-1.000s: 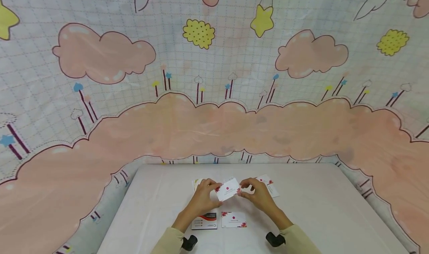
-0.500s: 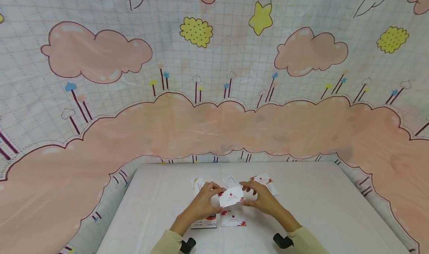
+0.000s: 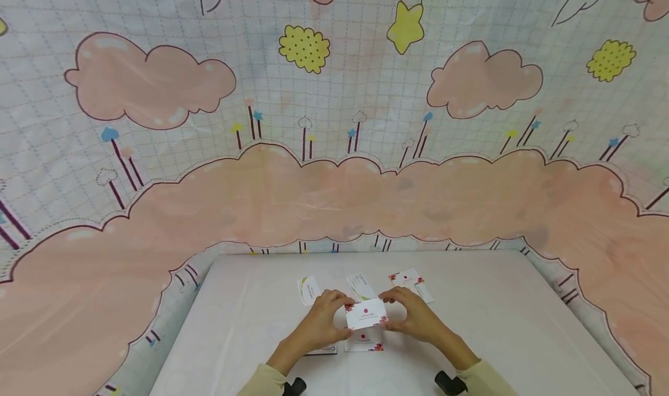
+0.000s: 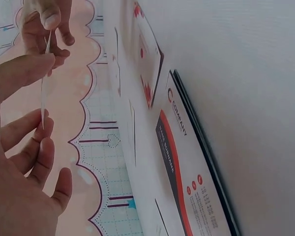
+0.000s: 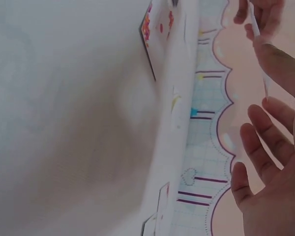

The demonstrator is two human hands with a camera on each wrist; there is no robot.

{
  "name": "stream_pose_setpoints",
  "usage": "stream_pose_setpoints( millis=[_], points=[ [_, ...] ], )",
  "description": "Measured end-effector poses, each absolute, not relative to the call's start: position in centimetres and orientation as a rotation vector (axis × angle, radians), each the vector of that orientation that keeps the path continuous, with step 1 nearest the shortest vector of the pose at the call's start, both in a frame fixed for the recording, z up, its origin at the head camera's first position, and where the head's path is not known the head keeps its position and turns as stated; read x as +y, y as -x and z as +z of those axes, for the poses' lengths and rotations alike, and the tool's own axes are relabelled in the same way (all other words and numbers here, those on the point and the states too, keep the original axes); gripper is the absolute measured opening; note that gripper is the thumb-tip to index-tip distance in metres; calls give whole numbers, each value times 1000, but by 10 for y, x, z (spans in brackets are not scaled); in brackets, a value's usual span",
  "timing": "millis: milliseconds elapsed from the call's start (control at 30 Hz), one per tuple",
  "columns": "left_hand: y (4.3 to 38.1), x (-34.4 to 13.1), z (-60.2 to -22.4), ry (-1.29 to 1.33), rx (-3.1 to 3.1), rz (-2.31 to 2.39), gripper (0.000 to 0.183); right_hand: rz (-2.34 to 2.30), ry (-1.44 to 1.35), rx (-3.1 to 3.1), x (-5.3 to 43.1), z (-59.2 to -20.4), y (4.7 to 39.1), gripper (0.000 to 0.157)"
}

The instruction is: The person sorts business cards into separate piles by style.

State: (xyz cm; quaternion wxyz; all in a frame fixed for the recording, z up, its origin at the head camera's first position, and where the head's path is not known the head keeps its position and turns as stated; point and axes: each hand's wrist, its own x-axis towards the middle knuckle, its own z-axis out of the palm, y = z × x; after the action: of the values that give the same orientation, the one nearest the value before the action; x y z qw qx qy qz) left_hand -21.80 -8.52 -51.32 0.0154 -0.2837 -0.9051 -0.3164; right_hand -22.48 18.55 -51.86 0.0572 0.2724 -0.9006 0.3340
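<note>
A white business card with red flower corners and a small red dot is held up above the table by both hands. My left hand pinches its left edge between thumb and fingers. At the opposite edge, my right hand pinches it the same way. Both wrist views show this card nearly edge-on. Below it lies a matching floral pile, partly hidden by the held card. A stack of red-and-black "COMPANY" cards lies beside that pile, mostly covered by my left hand in the head view.
On the white table, farther back, lie green-and-white cards at left and a similar card in the middle. Floral and white cards overlap at the back right. A cloud-patterned cloth hangs behind the table.
Both hands have brought the held card down and slightly right, nearer the floral pile, and it is less tilted. The green-and-white card behind it has come into view.
</note>
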Motion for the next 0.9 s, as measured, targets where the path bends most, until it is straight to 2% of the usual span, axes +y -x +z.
stream_pose_setpoints(
  millis=[900],
  points=[
    [204,-85,-528,845,-2963,-716,50,818,-791,-2834,177,-546,207,50]
  ],
)
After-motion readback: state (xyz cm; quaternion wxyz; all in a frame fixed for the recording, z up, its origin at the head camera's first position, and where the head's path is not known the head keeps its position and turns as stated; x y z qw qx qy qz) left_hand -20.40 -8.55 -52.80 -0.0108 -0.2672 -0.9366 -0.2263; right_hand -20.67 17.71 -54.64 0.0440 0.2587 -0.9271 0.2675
